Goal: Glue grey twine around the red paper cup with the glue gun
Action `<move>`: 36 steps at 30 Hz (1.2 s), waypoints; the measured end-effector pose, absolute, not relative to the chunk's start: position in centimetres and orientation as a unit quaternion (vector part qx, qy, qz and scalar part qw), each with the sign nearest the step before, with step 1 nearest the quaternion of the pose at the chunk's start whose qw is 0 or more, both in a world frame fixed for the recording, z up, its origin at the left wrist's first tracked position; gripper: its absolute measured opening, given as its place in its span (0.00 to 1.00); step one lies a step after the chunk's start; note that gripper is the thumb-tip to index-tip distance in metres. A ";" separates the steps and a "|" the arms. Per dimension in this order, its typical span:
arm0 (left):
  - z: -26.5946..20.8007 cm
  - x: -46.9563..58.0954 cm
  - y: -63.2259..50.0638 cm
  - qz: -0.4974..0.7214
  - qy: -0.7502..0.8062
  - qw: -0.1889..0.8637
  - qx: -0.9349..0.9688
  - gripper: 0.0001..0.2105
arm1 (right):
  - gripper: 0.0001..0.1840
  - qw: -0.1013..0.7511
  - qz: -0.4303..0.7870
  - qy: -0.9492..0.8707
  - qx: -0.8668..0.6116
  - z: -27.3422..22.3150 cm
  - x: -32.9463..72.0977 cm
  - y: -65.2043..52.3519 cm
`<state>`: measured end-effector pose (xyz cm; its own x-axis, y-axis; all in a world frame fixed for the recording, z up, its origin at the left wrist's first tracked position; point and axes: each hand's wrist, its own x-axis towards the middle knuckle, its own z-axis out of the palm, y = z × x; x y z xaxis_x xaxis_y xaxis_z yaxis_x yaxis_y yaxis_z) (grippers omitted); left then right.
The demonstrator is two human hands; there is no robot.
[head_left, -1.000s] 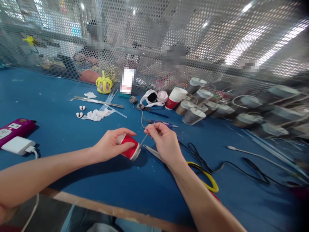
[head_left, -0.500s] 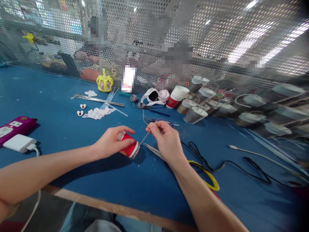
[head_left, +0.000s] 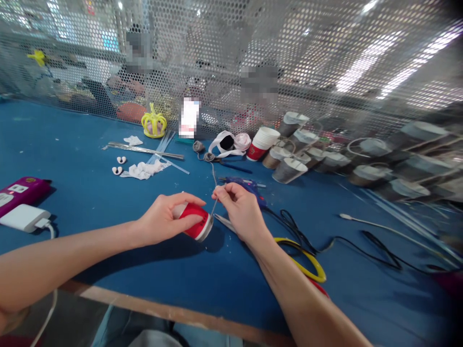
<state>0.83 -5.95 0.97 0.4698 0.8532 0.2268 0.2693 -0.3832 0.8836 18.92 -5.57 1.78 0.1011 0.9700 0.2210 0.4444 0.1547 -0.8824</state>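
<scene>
Tilted on its side above the blue table, a red and white paper cup is gripped by my left hand, thumb and fingers on either side of its wall. Grey yarn runs from the cup's rim up to my right hand, which pinches it between thumb and fingertips. Beyond my right hand the strand leads back to small grey yarn balls. Scissors with yellow-edged handles lie beneath my right hand and forearm, partly hidden.
A stack of paper cups and several grey yarn-wrapped cups stand at the back right. A blue glue gun with a black cord lies behind my right hand. A purple power strip sits left; a perforated screen rises behind.
The cup has turned slightly, its rim facing more to the right. My right hand has shifted a little left, and the yarn between it and the cup is steeper. The view has shifted slightly.
</scene>
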 end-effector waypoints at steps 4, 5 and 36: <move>1.1 0.8 -6.2 0.383 0.359 0.369 0.767 0.11 | 0.13 0.454 0.289 -0.613 -0.579 1.5 19.0 -5.6; 1.0 0.7 -6.2 0.387 0.356 0.363 0.769 0.11 | 0.13 0.452 0.291 -0.614 -0.578 1.4 19.1 -5.6; 0.9 0.7 -6.1 0.459 0.337 0.398 0.719 0.08 | 0.16 0.390 0.428 -0.571 -0.581 0.7 17.8 -5.8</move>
